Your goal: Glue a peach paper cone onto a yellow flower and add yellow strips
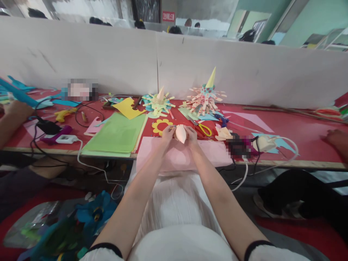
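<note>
Both my hands meet over a pink paper sheet (214, 152) at the front edge of the red table (299, 137). My left hand (168, 133) and my right hand (190, 135) pinch a small pale peach paper cone (181, 133) between them, fingers closed on its sides. Just behind the cone lies a yellow paper flower (161, 125) on red paper. Yellow-handled scissors (203, 129) lie right of my right hand.
Green paper sheets (116, 136) lie to the left, with a yellow sheet (127, 108) behind. Two finished paper flower crafts (159, 101) (206, 98) stand near the white partition (108, 58). Cables, a white adapter (66, 139) and glue guns lie left. Other people's arms show at both sides.
</note>
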The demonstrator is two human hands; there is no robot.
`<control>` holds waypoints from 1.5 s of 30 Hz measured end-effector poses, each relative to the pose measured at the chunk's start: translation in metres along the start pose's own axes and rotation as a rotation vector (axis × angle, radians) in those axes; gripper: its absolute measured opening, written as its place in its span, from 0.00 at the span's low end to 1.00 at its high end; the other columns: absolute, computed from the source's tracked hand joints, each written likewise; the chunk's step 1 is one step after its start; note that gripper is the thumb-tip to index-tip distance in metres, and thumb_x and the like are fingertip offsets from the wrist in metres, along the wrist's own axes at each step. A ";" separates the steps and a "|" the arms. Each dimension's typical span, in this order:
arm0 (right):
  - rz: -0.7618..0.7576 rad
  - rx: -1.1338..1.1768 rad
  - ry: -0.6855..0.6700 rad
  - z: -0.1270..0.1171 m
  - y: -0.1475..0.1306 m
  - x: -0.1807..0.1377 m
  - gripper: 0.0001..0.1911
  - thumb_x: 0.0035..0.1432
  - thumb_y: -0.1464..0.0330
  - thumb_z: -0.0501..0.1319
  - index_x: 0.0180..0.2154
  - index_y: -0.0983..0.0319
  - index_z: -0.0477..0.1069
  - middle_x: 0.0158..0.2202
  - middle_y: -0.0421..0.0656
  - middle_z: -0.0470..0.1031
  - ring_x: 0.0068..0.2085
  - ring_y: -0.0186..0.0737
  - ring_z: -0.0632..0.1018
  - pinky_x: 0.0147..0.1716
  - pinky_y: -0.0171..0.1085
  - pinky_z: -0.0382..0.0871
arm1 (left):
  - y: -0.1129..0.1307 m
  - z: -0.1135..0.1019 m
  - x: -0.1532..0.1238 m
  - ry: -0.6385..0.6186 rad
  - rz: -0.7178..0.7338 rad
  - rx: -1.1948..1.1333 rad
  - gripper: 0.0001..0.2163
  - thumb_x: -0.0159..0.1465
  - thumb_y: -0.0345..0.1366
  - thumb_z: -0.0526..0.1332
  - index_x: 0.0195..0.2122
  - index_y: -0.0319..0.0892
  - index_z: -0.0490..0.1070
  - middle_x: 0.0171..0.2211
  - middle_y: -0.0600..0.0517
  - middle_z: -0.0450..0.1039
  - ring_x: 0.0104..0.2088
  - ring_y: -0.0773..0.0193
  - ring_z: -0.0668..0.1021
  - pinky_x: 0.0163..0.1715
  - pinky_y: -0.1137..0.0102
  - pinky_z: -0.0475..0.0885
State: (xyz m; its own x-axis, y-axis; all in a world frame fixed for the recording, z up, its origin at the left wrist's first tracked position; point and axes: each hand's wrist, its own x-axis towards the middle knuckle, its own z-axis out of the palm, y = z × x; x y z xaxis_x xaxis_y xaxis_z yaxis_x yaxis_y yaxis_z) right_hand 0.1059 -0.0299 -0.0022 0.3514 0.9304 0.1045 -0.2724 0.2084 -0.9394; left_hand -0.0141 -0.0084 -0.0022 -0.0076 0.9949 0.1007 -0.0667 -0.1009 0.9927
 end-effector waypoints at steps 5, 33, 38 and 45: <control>-0.014 0.004 -0.013 -0.001 -0.002 -0.003 0.18 0.38 0.55 0.66 0.21 0.62 0.66 0.21 0.35 0.67 0.25 0.31 0.66 0.25 0.33 0.61 | 0.003 0.001 -0.004 0.008 0.010 -0.024 0.07 0.59 0.39 0.59 0.32 0.40 0.70 0.29 0.52 0.71 0.29 0.66 0.73 0.29 0.72 0.68; 0.037 0.026 0.020 -0.001 0.002 0.003 0.17 0.41 0.55 0.65 0.19 0.59 0.63 0.14 0.31 0.56 0.19 0.30 0.60 0.20 0.33 0.54 | -0.005 -0.001 0.002 -0.062 -0.090 0.100 0.15 0.64 0.40 0.57 0.49 0.38 0.66 0.46 0.46 0.69 0.43 0.61 0.74 0.41 0.60 0.73; 0.031 0.028 0.002 0.000 0.001 0.001 0.18 0.41 0.56 0.65 0.18 0.60 0.62 0.14 0.31 0.57 0.20 0.30 0.61 0.22 0.33 0.56 | -0.001 -0.001 0.000 -0.003 -0.040 0.064 0.11 0.64 0.40 0.57 0.37 0.36 0.69 0.32 0.52 0.70 0.30 0.68 0.73 0.29 0.71 0.71; 0.020 0.046 -0.030 0.002 -0.001 -0.002 0.16 0.39 0.57 0.65 0.20 0.61 0.64 0.18 0.33 0.64 0.23 0.30 0.65 0.23 0.32 0.58 | 0.004 0.000 -0.006 0.004 -0.016 0.022 0.12 0.62 0.38 0.59 0.24 0.38 0.66 0.20 0.56 0.64 0.22 0.71 0.68 0.22 0.75 0.62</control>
State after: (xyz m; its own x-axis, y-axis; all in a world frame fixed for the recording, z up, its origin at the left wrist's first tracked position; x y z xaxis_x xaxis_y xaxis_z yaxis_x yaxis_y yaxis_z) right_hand 0.1035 -0.0309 -0.0007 0.3188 0.9430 0.0959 -0.3199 0.2022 -0.9256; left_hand -0.0140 -0.0145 0.0012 -0.0110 0.9964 0.0844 -0.0444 -0.0848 0.9954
